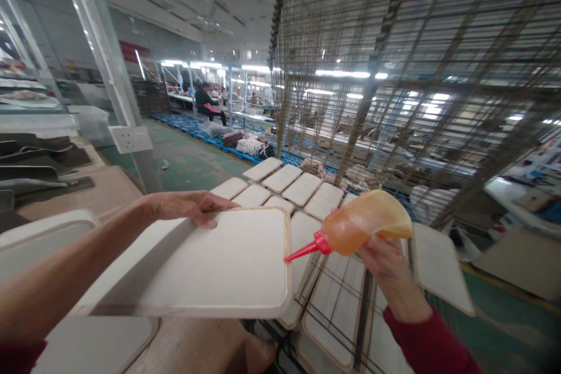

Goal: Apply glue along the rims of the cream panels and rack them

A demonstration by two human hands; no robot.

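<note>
Dark red sleeves, bare hands

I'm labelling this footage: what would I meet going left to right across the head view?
Left sleeve → socket plate → left hand → red nozzle → amber bottle → rightmost white panel.
</note>
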